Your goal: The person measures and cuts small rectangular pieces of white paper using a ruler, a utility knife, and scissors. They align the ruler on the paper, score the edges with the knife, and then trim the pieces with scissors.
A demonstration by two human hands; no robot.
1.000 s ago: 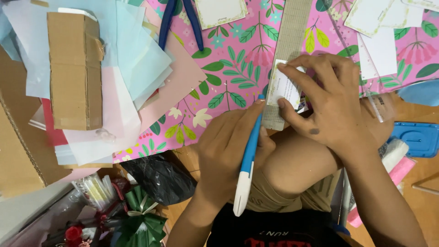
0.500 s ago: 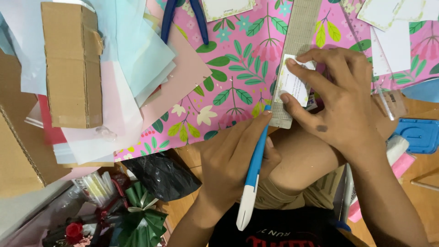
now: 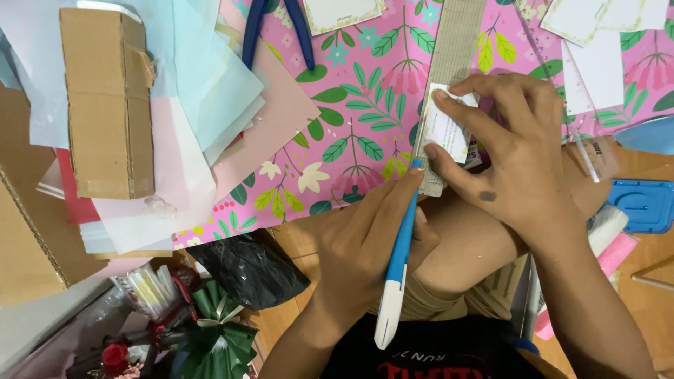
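Note:
My left hand (image 3: 361, 242) grips a blue and white craft knife (image 3: 395, 277). Its tip touches the lower end of a grey ruler (image 3: 455, 42), which lies upright on pink floral paper (image 3: 351, 105). My right hand (image 3: 523, 168) presses its fingers on a small white card (image 3: 442, 132) that rests against the ruler. My bent knee lies under both hands.
A folded cardboard box (image 3: 109, 98) lies on stacked pastel paper sheets (image 3: 210, 98) at the left. Blue-handled pliers (image 3: 277, 28) sit at the top. A black bag (image 3: 246, 270) and a green ribbon bow (image 3: 217, 333) lie lower left. A blue plastic case (image 3: 649, 203) is at right.
The knife tip has slid a little along the ruler's edge near the card. My right hand stays pressed on the card and ruler. The view has shifted slightly.

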